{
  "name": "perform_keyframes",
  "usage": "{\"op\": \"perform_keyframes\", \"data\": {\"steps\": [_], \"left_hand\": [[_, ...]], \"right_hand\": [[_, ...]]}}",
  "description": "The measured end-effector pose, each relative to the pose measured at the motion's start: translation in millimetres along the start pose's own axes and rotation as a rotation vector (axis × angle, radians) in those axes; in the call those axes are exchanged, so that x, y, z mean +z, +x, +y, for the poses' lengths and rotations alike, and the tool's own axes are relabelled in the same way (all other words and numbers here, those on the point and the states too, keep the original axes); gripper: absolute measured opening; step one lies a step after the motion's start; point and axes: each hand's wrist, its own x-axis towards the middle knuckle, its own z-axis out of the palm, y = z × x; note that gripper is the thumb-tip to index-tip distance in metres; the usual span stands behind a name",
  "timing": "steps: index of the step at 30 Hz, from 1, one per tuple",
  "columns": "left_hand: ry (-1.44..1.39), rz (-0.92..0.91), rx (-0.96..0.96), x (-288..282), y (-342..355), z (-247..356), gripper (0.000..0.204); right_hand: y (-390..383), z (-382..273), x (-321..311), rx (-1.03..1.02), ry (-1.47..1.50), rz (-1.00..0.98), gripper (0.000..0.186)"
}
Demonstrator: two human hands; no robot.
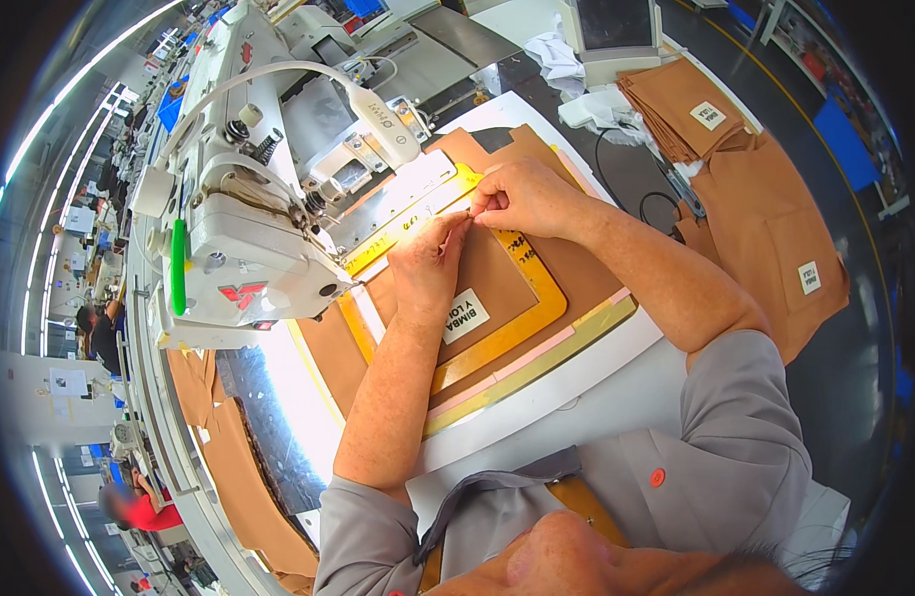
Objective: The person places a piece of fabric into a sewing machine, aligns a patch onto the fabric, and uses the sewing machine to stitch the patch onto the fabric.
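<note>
My left hand [428,260] and my right hand [525,199] meet over the upper part of a yellow frame [554,300], fingertips pinched close together. Whatever is between the fingers is too small to make out. Inside the frame lies a brown fabric panel [502,278] with a white printed label [464,316], partly covered by my left forearm. More brown fabric extends beyond the frame, on a white board [567,382]. A white sewing machine [234,233] stands just left of my hands, and its lamp [383,124] lights the area beside them.
Stacked brown pieces [676,99] and a larger brown piece [770,223] lie at the right, beside a black cable [599,164]. White cloth [555,62] sits near a screen [616,25] at the back. More brown pieces [244,472] lie lower left. Other people are in the far left background.
</note>
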Motion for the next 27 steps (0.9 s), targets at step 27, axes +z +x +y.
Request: {"op": "perform_keyframes", "data": {"steps": [27], "left_hand": [[-0.247, -0.114, -0.213, 3.9, 4.2, -1.2, 0.007]], "right_hand": [[-1.9, 5.1, 1.8, -0.047, -0.09, 0.072, 0.014]]}}
